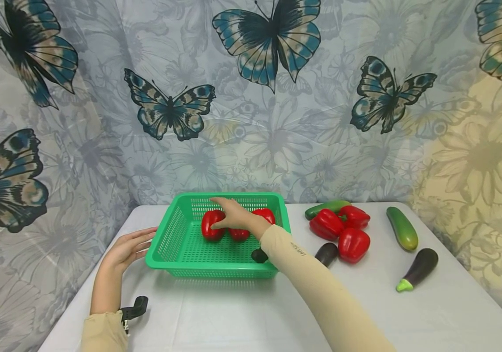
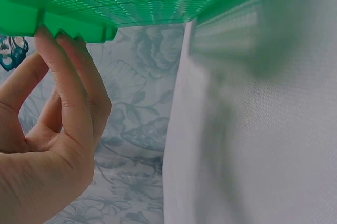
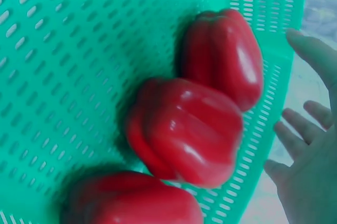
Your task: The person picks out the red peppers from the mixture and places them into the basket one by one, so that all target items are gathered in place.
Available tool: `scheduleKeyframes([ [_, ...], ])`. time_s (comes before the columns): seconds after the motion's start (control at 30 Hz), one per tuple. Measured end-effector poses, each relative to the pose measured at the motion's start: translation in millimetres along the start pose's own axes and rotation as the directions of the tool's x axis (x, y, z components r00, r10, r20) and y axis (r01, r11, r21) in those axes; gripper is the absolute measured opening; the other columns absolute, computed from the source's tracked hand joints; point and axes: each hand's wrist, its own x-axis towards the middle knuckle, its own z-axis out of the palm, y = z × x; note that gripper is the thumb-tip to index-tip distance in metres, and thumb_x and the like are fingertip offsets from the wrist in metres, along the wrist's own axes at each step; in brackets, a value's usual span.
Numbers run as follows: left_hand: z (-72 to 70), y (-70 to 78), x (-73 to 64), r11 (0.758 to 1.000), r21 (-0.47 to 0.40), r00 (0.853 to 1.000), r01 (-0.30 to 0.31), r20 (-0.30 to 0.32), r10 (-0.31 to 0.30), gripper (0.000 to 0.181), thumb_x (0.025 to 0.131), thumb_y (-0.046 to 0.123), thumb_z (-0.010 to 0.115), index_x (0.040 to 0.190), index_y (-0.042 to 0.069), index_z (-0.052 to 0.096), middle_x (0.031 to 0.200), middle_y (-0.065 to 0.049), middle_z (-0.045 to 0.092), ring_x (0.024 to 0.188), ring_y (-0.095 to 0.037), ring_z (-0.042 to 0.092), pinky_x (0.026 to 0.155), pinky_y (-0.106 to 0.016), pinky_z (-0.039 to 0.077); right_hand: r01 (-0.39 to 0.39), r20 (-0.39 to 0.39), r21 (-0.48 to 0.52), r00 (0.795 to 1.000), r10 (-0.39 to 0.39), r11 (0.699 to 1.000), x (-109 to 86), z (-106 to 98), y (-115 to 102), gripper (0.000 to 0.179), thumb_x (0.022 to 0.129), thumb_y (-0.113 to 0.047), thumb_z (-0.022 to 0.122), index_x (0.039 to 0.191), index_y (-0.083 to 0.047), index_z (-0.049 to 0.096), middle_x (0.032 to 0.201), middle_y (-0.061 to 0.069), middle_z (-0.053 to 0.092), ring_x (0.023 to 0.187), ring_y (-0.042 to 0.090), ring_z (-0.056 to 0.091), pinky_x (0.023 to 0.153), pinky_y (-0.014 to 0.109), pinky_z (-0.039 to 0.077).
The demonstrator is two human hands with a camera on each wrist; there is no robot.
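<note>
A green plastic basket [image 1: 213, 266] with perforated walls stands on the table and holds three red bell peppers. My left hand [image 1: 129, 248] is at its left side; in the left wrist view the fingertips [image 2: 62, 36] touch the rim from below. Over the inside of the basket reaches my right hand [image 1: 234, 215], fingers spread and holding nothing. Below it lie the left pepper [image 1: 209, 226] and the middle pepper [image 1: 239, 235]; the forearm partly covers the right pepper [image 1: 266, 214]. The right wrist view has the middle pepper [image 3: 184, 129] beside the fingers, apart from them.
Right of the basket lies a group of three red bell peppers [image 1: 354, 245] with a cucumber [image 1: 327, 208] behind. One eggplant [image 1: 326, 253] is partly hidden by the right sleeve. Another cucumber [image 1: 402, 229] and eggplant [image 1: 421, 268] lie farther right. A butterfly-patterned cloth [image 1: 272, 146] hangs behind the table.
</note>
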Motion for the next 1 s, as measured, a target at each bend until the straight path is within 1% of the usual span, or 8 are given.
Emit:
scheduleKeyframes([
  [0.17,0.3,-0.1,-1.1,1.0,-0.002,1.0,0.005,0.006,-0.005,0.069,0.081,0.044,0.078,0.14,0.015,0.055,0.12,0.015,0.065,0.106,-0.007,0.067,0.086,-0.029,0.056,-0.013,0.002,0.061,1.0,0.013,0.998,-6.8,-8,-3,0.083,0.086,-0.031,0.075,0.154,-0.018,0.029,0.157,0.002,0.036,0.146,0.022,0.032,0.118,0.043,0.032],
  [0.43,0.4,3.7,-5.1,1.0,0.011,1.0,-0.011,0.028,0.01,0.059,0.084,0.04,0.076,0.136,0.018,0.059,0.12,0.017,0.065,0.105,-0.005,0.066,0.085,-0.027,0.056,0.023,-0.027,0.083,0.999,-0.021,0.996,-20.7,-27,-8,0.084,0.086,-0.032,0.076,0.154,-0.019,0.029,0.158,0.0,0.035,0.147,0.02,0.031,0.118,0.041,0.033],
  [0.6,-0.1,11.1,-11.6,0.999,-0.003,0.996,-0.045,0.076,0.045,0.054,0.089,0.036,0.072,0.137,0.015,0.058,0.127,0.01,0.064,0.107,-0.008,0.065,0.086,-0.028,0.055,0.021,-0.034,0.097,0.999,-0.018,0.995,-28.9,-37,-9,0.083,0.086,-0.034,0.076,0.154,-0.024,0.029,0.158,-0.002,0.033,0.147,0.019,0.03,0.117,0.042,0.034],
  [0.73,0.0,11.4,-11.4,1.0,-0.003,0.997,-0.025,0.067,0.026,0.053,0.086,0.039,0.074,0.134,0.021,0.061,0.123,0.016,0.065,0.106,-0.005,0.066,0.085,-0.026,0.055,0.037,-0.046,0.118,0.998,-0.032,0.992,-35.5,-43,-9,0.081,0.085,-0.033,0.076,0.152,-0.026,0.032,0.157,-0.003,0.035,0.146,0.019,0.031,0.117,0.043,0.034],
  [0.8,9.0,23.6,-23.1,1.0,0.027,0.999,-0.012,0.051,0.011,0.055,0.087,0.039,0.073,0.136,0.02,0.059,0.122,0.017,0.065,0.108,-0.005,0.065,0.088,-0.026,0.055,0.041,-0.052,0.134,0.998,-0.035,0.99,-39.4,-46,-8,0.08,0.085,-0.033,0.077,0.152,-0.026,0.034,0.156,-0.003,0.036,0.146,0.019,0.032,0.117,0.044,0.034],
  [0.9,9.3,21.7,-21.8,0.999,0.044,0.999,-0.008,0.047,0.006,0.06,0.086,0.042,0.073,0.138,0.018,0.057,0.122,0.018,0.064,0.108,-0.005,0.065,0.089,-0.026,0.054,0.044,-0.063,0.154,0.997,-0.035,0.987,-46.0,-51,-5,0.081,0.084,-0.035,0.078,0.151,-0.027,0.034,0.156,-0.003,0.036,0.146,0.019,0.032,0.117,0.045,0.034],
  [0.97,10.4,24.0,-24.8,0.999,0.039,0.998,-0.02,0.063,0.017,0.06,0.089,0.039,0.071,0.14,0.015,0.055,0.126,0.013,0.063,0.11,-0.009,0.065,0.09,-0.029,0.054,0.043,-0.07,0.163,0.997,-0.032,0.986,-50.6,-55,-2,0.082,0.083,-0.038,0.078,0.152,-0.028,0.034,0.156,-0.003,0.036,0.146,0.02,0.032,0.116,0.046,0.034],
  [1.0,6.6,18.3,-19.9,0.999,0.02,0.997,-0.026,0.073,0.025,0.057,0.088,0.039,0.072,0.138,0.016,0.057,0.123,0.016,0.064,0.107,-0.006,0.066,0.087,-0.028,0.055,0.042,-0.075,0.164,0.997,-0.03,0.986,-52.9,-57,-1,0.082,0.083,-0.039,0.078,0.152,-0.028,0.034,0.156,-0.003,0.036,0.146,0.021,0.032,0.116,0.047,0.035],
])
